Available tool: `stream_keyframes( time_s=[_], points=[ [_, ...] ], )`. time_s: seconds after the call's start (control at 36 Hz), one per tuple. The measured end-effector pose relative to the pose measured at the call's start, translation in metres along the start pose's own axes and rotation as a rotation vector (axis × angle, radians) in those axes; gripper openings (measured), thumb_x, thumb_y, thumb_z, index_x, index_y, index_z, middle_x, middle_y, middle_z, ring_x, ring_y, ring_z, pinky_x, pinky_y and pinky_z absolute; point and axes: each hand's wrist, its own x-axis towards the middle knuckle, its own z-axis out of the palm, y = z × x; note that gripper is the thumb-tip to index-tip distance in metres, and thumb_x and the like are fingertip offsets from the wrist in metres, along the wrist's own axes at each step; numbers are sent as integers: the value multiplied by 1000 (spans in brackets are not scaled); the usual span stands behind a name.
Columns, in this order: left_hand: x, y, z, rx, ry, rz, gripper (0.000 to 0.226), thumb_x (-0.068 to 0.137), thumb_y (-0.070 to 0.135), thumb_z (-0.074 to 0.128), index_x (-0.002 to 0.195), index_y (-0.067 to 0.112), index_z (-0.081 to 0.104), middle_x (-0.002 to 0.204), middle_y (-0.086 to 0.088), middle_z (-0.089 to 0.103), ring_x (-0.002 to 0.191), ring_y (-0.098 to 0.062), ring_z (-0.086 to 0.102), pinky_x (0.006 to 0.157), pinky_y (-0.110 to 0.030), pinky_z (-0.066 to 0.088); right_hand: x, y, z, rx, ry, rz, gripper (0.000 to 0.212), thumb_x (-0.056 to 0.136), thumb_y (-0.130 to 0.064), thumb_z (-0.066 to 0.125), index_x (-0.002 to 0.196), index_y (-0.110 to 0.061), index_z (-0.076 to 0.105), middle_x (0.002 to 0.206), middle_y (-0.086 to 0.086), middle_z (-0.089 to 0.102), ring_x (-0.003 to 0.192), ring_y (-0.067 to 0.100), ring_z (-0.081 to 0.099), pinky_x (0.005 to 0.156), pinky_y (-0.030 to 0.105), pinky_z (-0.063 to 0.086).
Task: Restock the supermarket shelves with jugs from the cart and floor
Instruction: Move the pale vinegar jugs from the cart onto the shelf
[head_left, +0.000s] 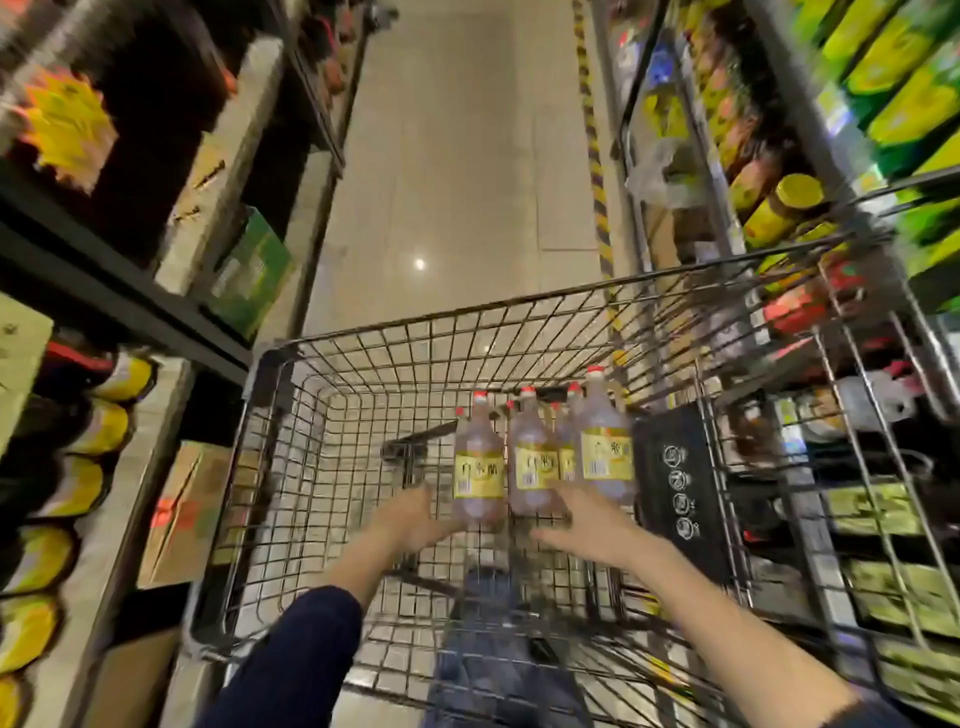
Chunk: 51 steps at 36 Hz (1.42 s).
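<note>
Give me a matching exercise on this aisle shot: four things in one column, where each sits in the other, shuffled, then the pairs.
Things
1. jugs
2. black crate
3. green box
4. left hand

Places
A. on the shelving at the left of the aisle
B. standing upright inside the cart, red caps up
C. inside the cart, just right of the jugs
D. reaching to the base of the leftmost jug

Pairs: 1-B, 2-C, 3-A, 4-D
</note>
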Motion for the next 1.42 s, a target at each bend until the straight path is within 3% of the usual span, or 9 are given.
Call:
stream_keyframes(
  time_s=[0.17, 0.28, 0.44, 0.67, 0.78, 0.86, 1.11, 1.31, 1.42],
  points=[
    [16, 38, -9, -139, -33, 30, 34, 92, 54, 49, 101, 21, 52, 89, 6, 60, 79, -9, 52, 94, -26, 40, 34, 26, 16, 162, 17, 55, 61, 89, -32, 64, 142, -16, 37, 142, 1, 43, 128, 15, 42, 88, 15, 29],
    [43, 44, 12, -370, 19, -56, 20, 84, 42, 67, 91, 28, 54, 99, 6, 66, 82, -9, 56, 82, -25, 47, 56, 42, 29, 250, 77, 115, 61, 86, -32, 68, 138, -15, 41, 137, 1, 46, 122, 9, 43, 85, 12, 29],
    [89, 49, 42, -585, 119, -167, 38, 60, 44, 84, 73, 26, 54, 73, 11, 63, 71, -12, 63, 70, -33, 56, 85, 61, 46, 295, 140, 161, 53, 82, -32, 71, 127, -13, 50, 123, -1, 54, 116, 14, 50, 82, 18, 35],
    [126, 50, 55, -600, 132, -291, 92, 61, 36, 87, 132, 7, 37, 120, -9, 58, 108, -26, 59, 80, -29, 47, 115, 72, 59, 362, 156, 184, 55, 79, -29, 73, 125, -16, 48, 113, 1, 55, 104, 18, 55, 90, 33, 48],
    [139, 48, 61, -632, 139, -355, 67, 63, 24, 87, 113, 10, 45, 98, -4, 59, 81, -18, 55, 65, -25, 44, 130, 73, 63, 334, 188, 172, 60, 76, -30, 74, 128, -17, 47, 114, -2, 53, 106, 13, 50, 86, 23, 41],
    [145, 51, 65, -711, 133, -426, 75, 61, 25, 88, 114, 9, 38, 96, -3, 54, 71, -13, 51, 54, -22, 39, 142, 77, 71, 327, 195, 197, 71, 71, -48, 73, 130, -22, 43, 118, -4, 57, 108, 14, 56, 87, 31, 50],
    [149, 51, 69, -734, 186, -469, 75, 63, 31, 87, 115, 7, 38, 92, 0, 47, 74, -14, 45, 53, -23, 34, 164, 79, 82, 285, 182, 325, 90, 69, -60, 69, 139, -19, 32, 128, 4, 53, 117, 25, 54, 94, 33, 48],
    [145, 27, 60, -738, 102, -425, 68, 57, 44, 88, 104, 19, 46, 88, 6, 57, 83, -16, 57, 73, -29, 48, 183, 101, 109, 404, 145, 415, 100, 51, -70, 67, 133, -20, 39, 118, 0, 58, 108, 20, 59, 90, 39, 52],
    [132, 8, 59, -901, 23, -335, 45, 58, 24, 89, 91, 21, 58, 92, -2, 70, 85, -19, 67, 81, -42, 57, 187, 84, 97, 411, 230, 484, 66, 63, -37, 82, 117, -12, 53, 100, -2, 62, 97, 18, 63, 74, 24, 46]
  ],
)
